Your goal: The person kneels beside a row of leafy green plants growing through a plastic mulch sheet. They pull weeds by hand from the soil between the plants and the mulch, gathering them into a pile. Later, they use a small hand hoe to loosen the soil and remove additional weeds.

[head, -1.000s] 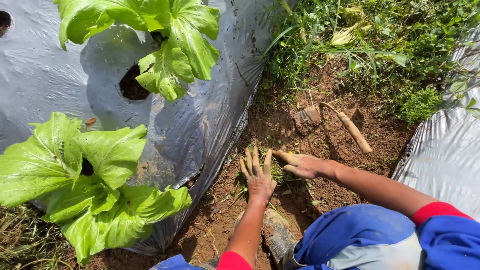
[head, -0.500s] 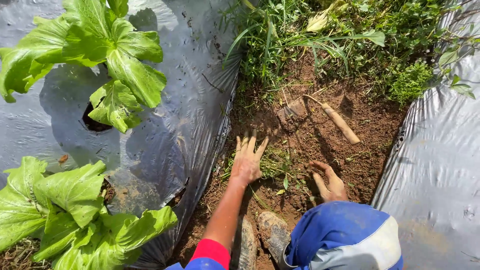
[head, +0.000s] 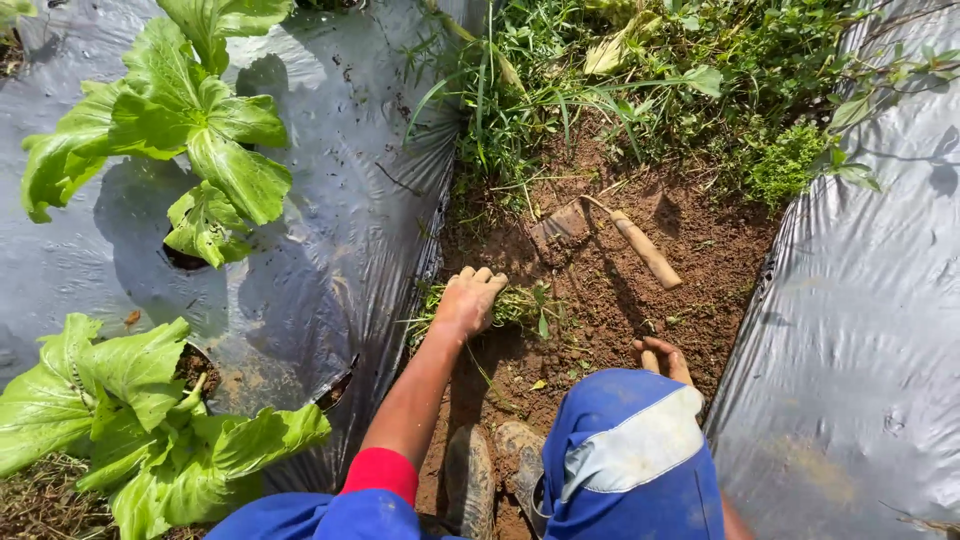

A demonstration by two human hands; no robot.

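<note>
left hand (head: 468, 298) had closed from spread fingers onto weeds (head: 515, 305) | right hand (head: 662, 358) drew back beside knee, grip unclear | hoe (head: 625, 238) lay at 1 o'clock

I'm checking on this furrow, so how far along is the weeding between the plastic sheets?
Done: the soil near the hand hoe is mostly bare. In hand: the left hand is closed on a clump of pulled weeds; the right hand rests on the ground. Left: thick grass and weeds beyond the hoe.

Hoe (head: 628, 238) beyond weeds (head: 512, 305), between sheets (head: 330, 240)
</note>
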